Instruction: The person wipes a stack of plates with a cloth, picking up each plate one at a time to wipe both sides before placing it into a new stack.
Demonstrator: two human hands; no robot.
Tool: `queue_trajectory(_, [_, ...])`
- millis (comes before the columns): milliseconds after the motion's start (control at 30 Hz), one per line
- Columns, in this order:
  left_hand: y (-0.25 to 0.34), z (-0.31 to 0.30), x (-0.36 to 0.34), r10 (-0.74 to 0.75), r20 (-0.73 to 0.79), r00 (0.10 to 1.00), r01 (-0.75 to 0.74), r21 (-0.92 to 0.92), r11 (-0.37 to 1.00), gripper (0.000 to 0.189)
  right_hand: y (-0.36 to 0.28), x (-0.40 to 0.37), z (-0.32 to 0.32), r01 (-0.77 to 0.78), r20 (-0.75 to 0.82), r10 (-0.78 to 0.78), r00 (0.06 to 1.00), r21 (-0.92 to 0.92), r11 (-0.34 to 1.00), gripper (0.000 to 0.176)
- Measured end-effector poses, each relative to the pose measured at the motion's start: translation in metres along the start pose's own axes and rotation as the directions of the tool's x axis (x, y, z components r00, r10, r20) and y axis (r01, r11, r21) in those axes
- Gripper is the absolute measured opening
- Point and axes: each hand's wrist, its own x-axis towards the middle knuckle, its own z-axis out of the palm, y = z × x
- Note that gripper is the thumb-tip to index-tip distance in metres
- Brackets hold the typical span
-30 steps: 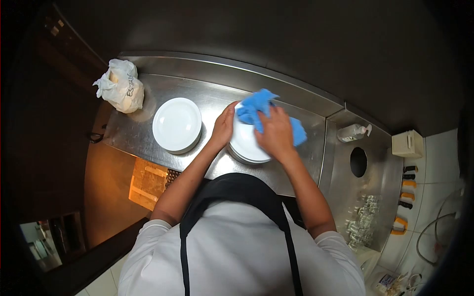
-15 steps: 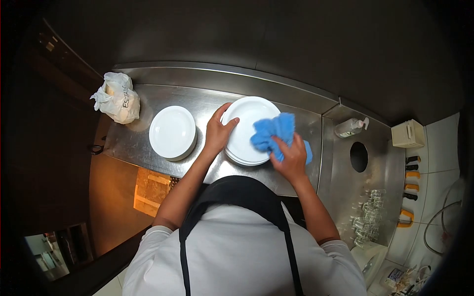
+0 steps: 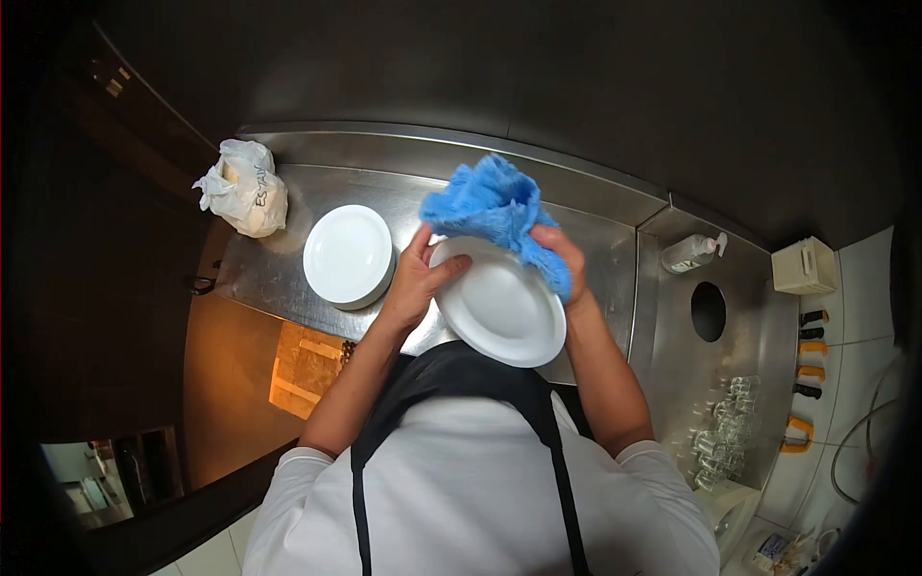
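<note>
White porcelain is gripped from two sides. The left hand is closed on the left rim of a white dinner plate, with the thumb across the upper face and the fingers hidden under the rim. The right hand is closed on a blue microfibre cloth and holds it against the plate's right rim. The bulk of the cloth stands bunched above the plate's far edge.

The plate is tilted, face up toward the camera. It sits between the two hands, above the near edge of the stainless steel counter and just in front of the person's black apron. Whether anything lies on the counter directly beneath the plate cannot be told.

Position of surrounding items:
- A stack of white plates rests on the counter just left of the left hand, not touching it.
- A knotted white plastic bag with handwriting on it sits at the counter's far left corner.
- A pump bottle lies to the right of the right hand, beside a round hole in the steel top.
- A group of clear glasses stands nearer the person on the right.
- A beige box and a row of black and orange handles occupy the right wall.
</note>
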Motion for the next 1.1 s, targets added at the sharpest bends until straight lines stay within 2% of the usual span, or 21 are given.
queue_trajectory(33, [-0.006,-0.002,-0.002,0.076,-0.043,0.996,-0.075,0.021,0.997,0.09,0.006,-0.003,0.017,-0.036,-0.01,0.037,0.999,0.033,0.999,0.039])
queue_trajectory(100, [-0.023,-0.008,-0.007,0.227,-0.131,0.965,-0.22,0.069,0.973,0.113,0.026,0.003,0.009,-0.185,0.021,0.186,0.982,-0.031,0.982,0.048])
queue_trajectory(133, [-0.012,-0.004,-0.016,0.198,-0.151,0.969,-0.186,0.088,0.979,0.131,0.028,0.001,0.013,-0.228,0.035,0.228,0.973,0.0,0.974,0.048])
queue_trajectory(167, [-0.011,-0.003,-0.021,0.269,-0.176,0.947,-0.254,0.1,0.962,0.133,0.032,-0.002,0.018,-0.273,0.053,0.271,0.961,0.03,0.962,0.048])
queue_trajectory(267, [-0.015,-0.001,-0.03,0.434,-0.236,0.87,-0.417,0.119,0.901,0.14,0.061,-0.011,0.001,-0.416,-0.033,0.418,0.908,0.044,0.908,0.044])
queue_trajectory(367, [-0.01,-0.01,-0.033,0.534,-0.13,0.835,-0.466,0.347,0.813,0.134,0.064,-0.038,0.0,-0.509,-0.123,0.51,0.851,0.047,0.86,0.042])
queue_trajectory(400, [-0.007,-0.01,-0.036,0.589,-0.08,0.804,-0.501,0.444,0.743,0.103,0.064,-0.043,-0.002,-0.547,-0.161,0.552,0.818,0.081,0.833,0.043])
queue_trajectory(467, [-0.006,-0.019,-0.036,0.602,0.102,0.792,-0.571,0.474,0.67,0.077,0.075,-0.052,-0.021,-0.581,-0.189,0.597,0.78,0.136,0.802,0.045])
queue_trajectory(500, [-0.006,-0.017,-0.037,0.635,0.079,0.768,-0.591,0.469,0.656,0.056,0.082,-0.058,-0.037,-0.581,-0.178,0.601,0.779,0.154,0.799,0.046])
queue_trajectory(533, [-0.004,-0.013,-0.038,0.667,0.056,0.743,-0.611,0.465,0.641,0.037,0.076,-0.068,-0.04,-0.513,-0.126,0.522,0.844,0.097,0.853,0.047])
queue_trajectory(600, [-0.014,-0.026,-0.047,0.455,-0.217,0.863,-0.372,0.334,0.866,0.033,0.053,-0.085,-0.037,-0.346,-0.002,0.346,0.938,-0.002,0.938,0.049])
queue_trajectory(633, [-0.016,-0.032,-0.049,0.317,-0.332,0.888,-0.248,0.235,0.94,0.031,0.044,-0.087,-0.035,-0.329,0.047,0.328,0.943,0.005,0.944,0.05])
queue_trajectory(700, [-0.009,-0.033,-0.043,0.314,-0.369,0.875,-0.25,0.213,0.945,0.028,0.026,-0.089,-0.025,-0.293,0.144,0.287,0.947,0.024,0.956,0.053])
queue_trajectory(733, [-0.006,-0.033,-0.041,0.31,-0.387,0.868,-0.248,0.202,0.947,0.026,0.014,-0.093,-0.001,-0.26,-0.08,0.259,0.962,0.002,0.966,0.053])
queue_trajectory(833, [-0.006,-0.031,-0.039,0.161,-0.197,0.967,-0.112,0.239,0.964,0.027,0.005,-0.073,0.045,0.077,-0.307,-0.082,0.948,-0.028,0.997,0.051])
queue_trajectory(867, [-0.003,-0.031,-0.037,0.06,-0.134,0.989,-0.015,0.313,0.949,0.038,0.01,-0.071,0.005,0.069,-0.082,-0.071,0.994,-0.027,0.997,0.052])
queue_trajectory(933, [0.009,-0.012,-0.033,0.109,-0.083,0.991,-0.085,0.254,0.963,0.063,0.04,-0.03,-0.024,-0.115,-0.023,0.12,0.992,0.171,0.979,0.049])
queue_trajectory(1000, [0.006,-0.008,-0.03,0.214,-0.053,0.975,-0.198,0.215,0.956,0.096,0.049,-0.007,-0.022,-0.308,0.197,0.257,0.946,0.31,0.899,0.046])
queue_trajectory(1033, [-0.001,-0.012,-0.03,0.291,-0.047,0.956,-0.276,0.208,0.938,0.116,0.082,-0.001,-0.032,-0.252,0.113,0.233,0.966,0.206,0.945,0.043])
queue_trajectory(1067, [0.002,-0.011,-0.033,0.288,-0.075,0.955,-0.282,0.082,0.956,0.134,0.115,0.005,-0.041,-0.209,0.028,0.208,0.978,0.09,0.974,0.04])
queue_trajectory(1100, [-0.007,-0.017,-0.032,0.429,-0.119,0.896,-0.413,0.135,0.901,0.141,0.122,0.003,-0.042,-0.259,0.127,0.243,0.962,0.132,0.957,0.04])
